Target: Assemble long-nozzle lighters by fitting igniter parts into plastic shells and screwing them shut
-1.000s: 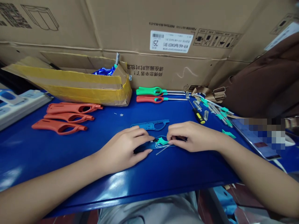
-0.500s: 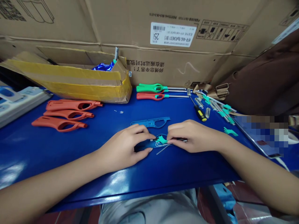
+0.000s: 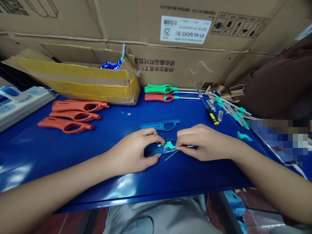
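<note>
In the head view, one half of a blue lighter casing (image 3: 153,150) lies on the table with its inside facing up. A green trigger (image 3: 171,145), a small igniter piece and thin white wires sit in it. My left hand (image 3: 137,150) is curled around the casing's handle end, its index fingertip at the igniter piece. My right hand (image 3: 198,143) pinches at the front end beside the trigger, and a metal tube (image 3: 191,146) sticks out past its fingers. A thin clear tube (image 3: 171,155) juts out below. Behind lies the other blue casing half (image 3: 162,125).
Several red lighter casings (image 3: 70,124) lie at left before a taped carton (image 3: 102,94). Assembled lighters (image 3: 159,97) lie at the back. A screwdriver (image 3: 212,116), clear fuel tanks and green triggers (image 3: 244,136) are at right, near a phone (image 3: 273,148). A power strip (image 3: 24,100) stands at far left.
The whole view has shifted slightly, so things appear a little further right and most of them higher. My left index fingertip has moved slightly over the igniter piece; both hands keep nearly the same grip.
</note>
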{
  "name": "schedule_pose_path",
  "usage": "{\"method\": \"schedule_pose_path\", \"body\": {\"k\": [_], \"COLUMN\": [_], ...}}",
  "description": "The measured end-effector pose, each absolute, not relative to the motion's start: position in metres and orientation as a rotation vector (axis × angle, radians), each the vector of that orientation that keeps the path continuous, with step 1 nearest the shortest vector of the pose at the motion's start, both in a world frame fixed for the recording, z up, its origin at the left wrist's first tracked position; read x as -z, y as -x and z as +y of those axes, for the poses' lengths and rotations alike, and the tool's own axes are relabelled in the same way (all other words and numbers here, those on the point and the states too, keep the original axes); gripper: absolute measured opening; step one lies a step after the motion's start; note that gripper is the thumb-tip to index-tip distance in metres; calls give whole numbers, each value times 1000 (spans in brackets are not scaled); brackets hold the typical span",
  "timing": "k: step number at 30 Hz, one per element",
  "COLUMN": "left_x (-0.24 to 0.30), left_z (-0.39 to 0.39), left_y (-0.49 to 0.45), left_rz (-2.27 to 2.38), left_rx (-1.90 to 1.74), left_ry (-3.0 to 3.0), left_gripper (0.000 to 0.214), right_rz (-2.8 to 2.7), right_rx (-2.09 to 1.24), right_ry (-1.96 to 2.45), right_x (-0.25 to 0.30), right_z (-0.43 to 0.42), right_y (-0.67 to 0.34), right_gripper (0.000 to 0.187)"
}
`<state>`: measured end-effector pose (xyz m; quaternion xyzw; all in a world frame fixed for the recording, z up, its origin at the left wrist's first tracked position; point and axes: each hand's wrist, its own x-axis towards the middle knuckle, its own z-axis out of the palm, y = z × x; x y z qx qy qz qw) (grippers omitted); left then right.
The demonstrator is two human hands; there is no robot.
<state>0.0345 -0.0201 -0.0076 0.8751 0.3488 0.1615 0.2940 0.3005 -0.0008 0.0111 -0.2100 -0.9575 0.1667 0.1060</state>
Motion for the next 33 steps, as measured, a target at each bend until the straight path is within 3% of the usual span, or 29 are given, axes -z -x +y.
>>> {"method": "schedule_pose_path", "body": {"k": [33], "left_x": [8], "left_z": [-20], "left_y": [-34], "left_rz": [917], "left_rx": [-512], "left_ry": [-2346], "left_gripper": [28], "right_rz": [-2902], "right_rx": [-366], "right_ry": [666], "right_x": [-11], "right_z": [-3], "right_y": [-300], "right_gripper": [18]}}
